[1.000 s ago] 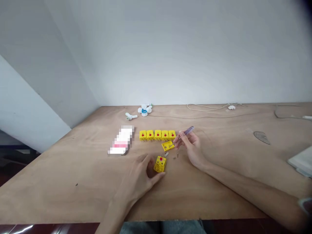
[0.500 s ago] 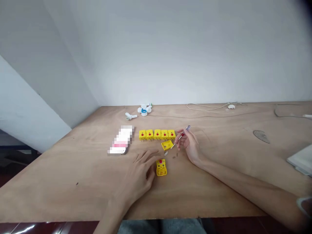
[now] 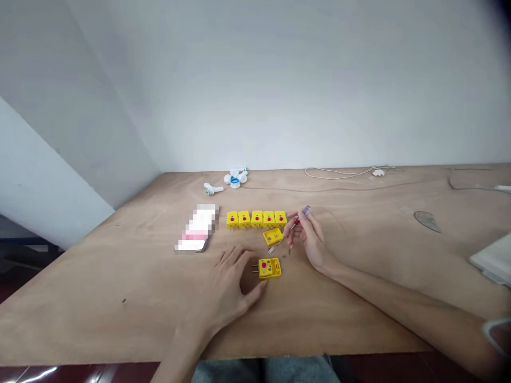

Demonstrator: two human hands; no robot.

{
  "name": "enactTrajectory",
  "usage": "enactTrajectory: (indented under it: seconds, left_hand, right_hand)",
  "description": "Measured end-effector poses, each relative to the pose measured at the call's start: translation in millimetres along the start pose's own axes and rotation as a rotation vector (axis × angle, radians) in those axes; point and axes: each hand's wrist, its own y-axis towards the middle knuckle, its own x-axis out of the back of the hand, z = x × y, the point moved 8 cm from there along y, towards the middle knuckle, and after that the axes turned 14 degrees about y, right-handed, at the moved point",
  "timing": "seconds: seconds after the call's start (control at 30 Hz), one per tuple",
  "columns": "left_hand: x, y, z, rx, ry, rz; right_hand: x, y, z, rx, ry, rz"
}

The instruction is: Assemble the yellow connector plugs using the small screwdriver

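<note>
Yellow plug point(image 3: 269, 268) inside table edge point(image 3: 247, 355); left hand point(image 3: 225, 290) seemingly apart.

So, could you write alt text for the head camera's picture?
A person's right hand holds a slim, translucent-handled screwdriver, while the left hand curves beside an open, red-dotted yellow plastic plug. Beyond lie a shallow yellow plastic cover and a row of five yellow plugs on a brown wooden table.
</note>
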Motion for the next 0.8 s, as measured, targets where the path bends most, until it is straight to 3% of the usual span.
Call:
enactTrajectory:
  seconds: [0.2, 0.43, 0.63, 0.8]
  left_hand:
    - [-7.8, 0.8, 4.3, 0.024, -0.047, 0.013]
    - [-0.5, 0.0, 1.7, 0.031, -0.114, -0.042]
    - [1.6, -0.5, 2.3, 0.041, -0.097, -0.061]
    - [1.2, -1.1, 2.5, 0.050, -0.096, -0.056]
  right_hand:
    - [-18.9, -14.3, 0.0, 0.006, -0.072, 0.199]
    - [-28.6, -24.8, 2.7, 0.059, -0.070, 0.315]
    - [-25.1, -25.0, 6.6, 0.116, -0.064, 0.295]
    - [-25.4, -25.3, 4.1, 0.075, -0.025, 0.319]
